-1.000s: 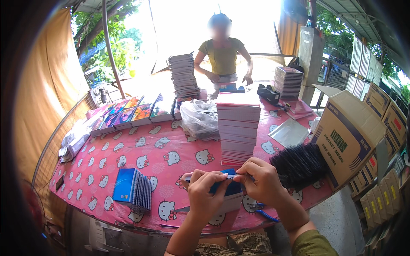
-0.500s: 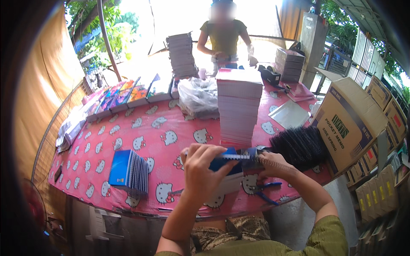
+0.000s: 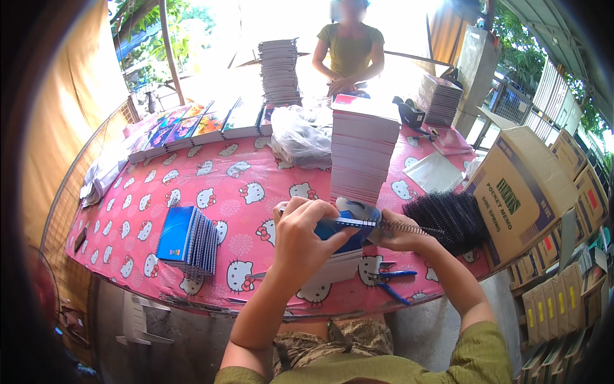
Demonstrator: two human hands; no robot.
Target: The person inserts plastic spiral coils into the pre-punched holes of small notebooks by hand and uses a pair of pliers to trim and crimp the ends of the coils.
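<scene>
My left hand [image 3: 306, 232] grips a small blue-covered notebook [image 3: 332, 228] with its punched edge facing up. In my right hand [image 3: 404, 240] is a dark spiral binding coil [image 3: 419, 228], which meets the right end of that edge and trails out to the right. How far the coil runs through the holes is too small to tell. Pliers with blue handles [image 3: 398, 274] lie on the table near my right wrist. Just beyond my hands rises a tall stack of unbound notebooks [image 3: 362, 150]. Further right is a heap of black coils [image 3: 446, 221].
A stack of blue spiral notebooks [image 3: 178, 235] stands at left on the pink tablecloth [image 3: 211, 173]. Colourful notebooks [image 3: 211, 123] line the back edge beside a plastic bag [image 3: 300, 137]. Cardboard boxes [image 3: 521, 192] crowd the right. A person [image 3: 352, 54] stands across the table.
My right hand has turned at the notebook's right end, and the coil now shows stretched out to the right. The person opposite has brought both hands together. The view has shifted slightly.
</scene>
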